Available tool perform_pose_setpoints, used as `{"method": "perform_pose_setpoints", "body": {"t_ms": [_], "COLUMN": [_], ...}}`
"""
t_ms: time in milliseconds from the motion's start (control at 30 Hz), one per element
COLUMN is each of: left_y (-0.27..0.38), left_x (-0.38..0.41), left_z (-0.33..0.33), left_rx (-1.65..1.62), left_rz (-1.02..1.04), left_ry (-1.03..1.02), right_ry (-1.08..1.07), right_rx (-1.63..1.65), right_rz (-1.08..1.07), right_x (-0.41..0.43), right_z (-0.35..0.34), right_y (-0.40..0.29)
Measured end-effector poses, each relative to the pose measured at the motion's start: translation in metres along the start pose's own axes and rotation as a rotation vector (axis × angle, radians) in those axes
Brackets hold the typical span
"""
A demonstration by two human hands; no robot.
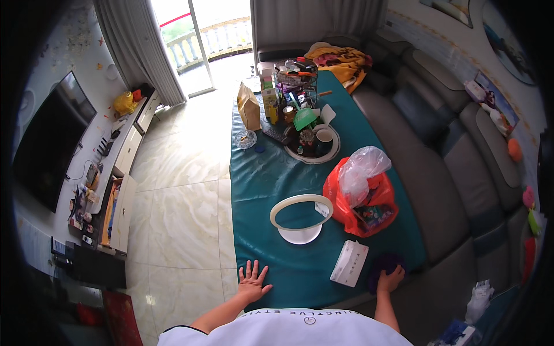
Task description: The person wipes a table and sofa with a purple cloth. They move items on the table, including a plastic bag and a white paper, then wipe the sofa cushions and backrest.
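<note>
My left hand (254,283) lies palm down with spread fingers on the near left corner of a table with a dark green cover (264,242). At the table's near right edge, my right hand (390,279) grips a dark purple cloth (386,264), whose shape is partly hidden by the hand. Just left of that cloth sits a white tissue pack (349,263) that bears writing. Farther up the table stands a ring-shaped lamp (277,220) on a round white base. A red plastic bag (335,203) with a clear bag on top is to its right.
A round tray (298,159) carries a paper cup (324,136) and a green scoop (305,117). Behind stand a wire rack (296,80), a paper bag (249,108) and a glass ashtray (246,139). A grey sofa (411,142) runs along the right; an open drawer (123,216) juts out left.
</note>
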State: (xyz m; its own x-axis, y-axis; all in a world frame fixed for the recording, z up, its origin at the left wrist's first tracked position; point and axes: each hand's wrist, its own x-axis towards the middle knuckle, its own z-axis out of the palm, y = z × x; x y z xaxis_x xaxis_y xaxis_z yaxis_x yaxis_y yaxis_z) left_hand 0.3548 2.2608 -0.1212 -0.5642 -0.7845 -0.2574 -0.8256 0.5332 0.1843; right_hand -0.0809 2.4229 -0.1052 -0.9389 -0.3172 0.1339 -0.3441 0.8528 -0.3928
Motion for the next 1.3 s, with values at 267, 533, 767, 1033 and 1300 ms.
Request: {"method": "perform_pose_setpoints", "body": {"t_ms": [267,533,767,1033,1300], "left_y": [-0.004,-0.004,0.000,0.012,0.016], "left_x": [-0.002,0.004,-0.001,0.005,0.006], "left_z": [0.002,-0.002,-0.004,-0.013,-0.015], "left_rx": [-0.018,-0.006,-0.107,-0.083,-0.053], "left_rz": [-0.018,0.029,0.048,0.025,-0.013], "left_ry": [0.002,0.024,0.138,0.037,-0.001], "right_ry": [0.104,0.327,0.459,0.179,-0.174], "right_rx": [-0.004,0.863,0.731,0.018,-0.187], "right_rz": [-0.001,0.772,0.647,-0.321,-0.482], "right_x": [0.041,0.094,0.059,0.004,0.012], "right_z": [-0.003,-0.031,-0.056,-0.012,-0.022], "right_y": [0.022,0.100,0.088,0.075,0.016]}}
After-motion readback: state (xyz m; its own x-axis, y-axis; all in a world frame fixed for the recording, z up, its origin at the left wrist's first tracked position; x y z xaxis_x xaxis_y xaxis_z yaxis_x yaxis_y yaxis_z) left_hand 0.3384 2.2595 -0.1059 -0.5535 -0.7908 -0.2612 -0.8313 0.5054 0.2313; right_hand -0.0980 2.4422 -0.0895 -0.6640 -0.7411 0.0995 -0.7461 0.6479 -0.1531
